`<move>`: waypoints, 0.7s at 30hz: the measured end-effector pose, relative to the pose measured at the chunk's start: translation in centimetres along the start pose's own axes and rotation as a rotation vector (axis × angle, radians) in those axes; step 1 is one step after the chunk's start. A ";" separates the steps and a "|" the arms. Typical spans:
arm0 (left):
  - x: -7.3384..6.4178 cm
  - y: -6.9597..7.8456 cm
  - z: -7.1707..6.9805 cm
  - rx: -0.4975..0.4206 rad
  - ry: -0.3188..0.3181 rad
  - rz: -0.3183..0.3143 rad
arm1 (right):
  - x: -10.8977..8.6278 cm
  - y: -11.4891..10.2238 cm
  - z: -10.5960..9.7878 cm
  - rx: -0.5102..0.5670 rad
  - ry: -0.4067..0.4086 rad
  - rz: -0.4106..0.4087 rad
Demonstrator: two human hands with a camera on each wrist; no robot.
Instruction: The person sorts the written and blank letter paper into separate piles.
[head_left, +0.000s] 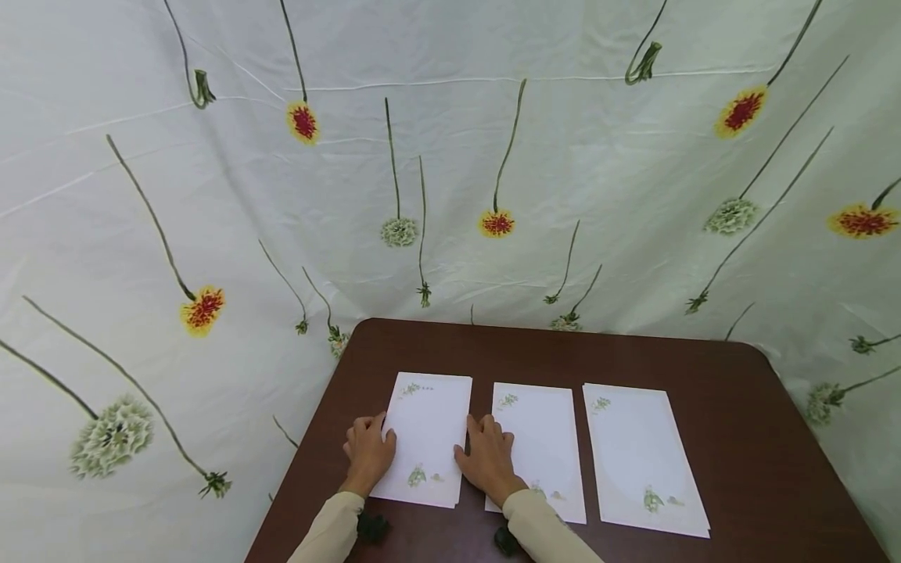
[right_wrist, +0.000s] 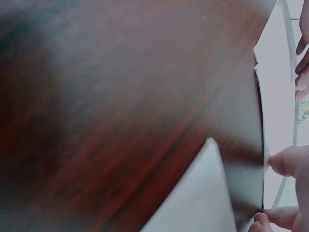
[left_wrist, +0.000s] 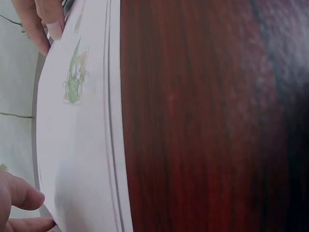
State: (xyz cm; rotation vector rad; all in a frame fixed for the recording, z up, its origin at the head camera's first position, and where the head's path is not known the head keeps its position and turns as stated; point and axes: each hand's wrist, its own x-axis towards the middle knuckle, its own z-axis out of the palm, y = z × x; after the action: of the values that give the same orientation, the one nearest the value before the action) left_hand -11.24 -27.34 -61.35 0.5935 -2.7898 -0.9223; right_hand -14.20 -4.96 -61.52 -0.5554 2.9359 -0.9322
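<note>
Printed white sheets of paper (head_left: pixel 429 426) lie in a slightly uneven pile, between both hands. At the pile's left edge rests my left hand (head_left: pixel 369 453), thumb and fingertips against the paper. My right hand (head_left: pixel 489 457) touches its right edge, and its fingers overlap the middle pile of sheets (head_left: pixel 545 446). In the left wrist view, the layered near edge and a green plant print (left_wrist: pixel 74 82) show between the left hand (left_wrist: pixel 21 203) and the right. The right wrist view has the right thumb (right_wrist: pixel 285 159) at the paper's edge.
A third pile of printed sheets (head_left: pixel 637 453) lies on the right. The brown wooden table (head_left: pixel 746 438) carries all three piles. Behind and beside it hangs a white flower-patterned cloth (head_left: pixel 450 156). Small dark objects (head_left: pixel 373 528) sit by both wrists.
</note>
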 end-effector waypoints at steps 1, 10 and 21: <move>0.0 0.0 0.0 0.002 0.001 0.004 | 0.0 0.0 0.0 -0.004 0.000 -0.001; 0.0 0.2 0.2 0.006 -0.002 0.032 | 0.1 0.1 -0.4 -0.013 0.011 -0.009; -0.6 2.0 1.6 -0.029 0.106 0.134 | 0.4 1.2 -2.1 -0.021 0.077 0.028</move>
State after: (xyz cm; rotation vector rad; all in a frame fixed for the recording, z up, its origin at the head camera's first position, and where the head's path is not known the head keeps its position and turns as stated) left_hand -11.73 -24.72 -61.48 0.4312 -2.6802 -0.8758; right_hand -15.24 -2.99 -60.42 -0.4886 3.0162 -0.9427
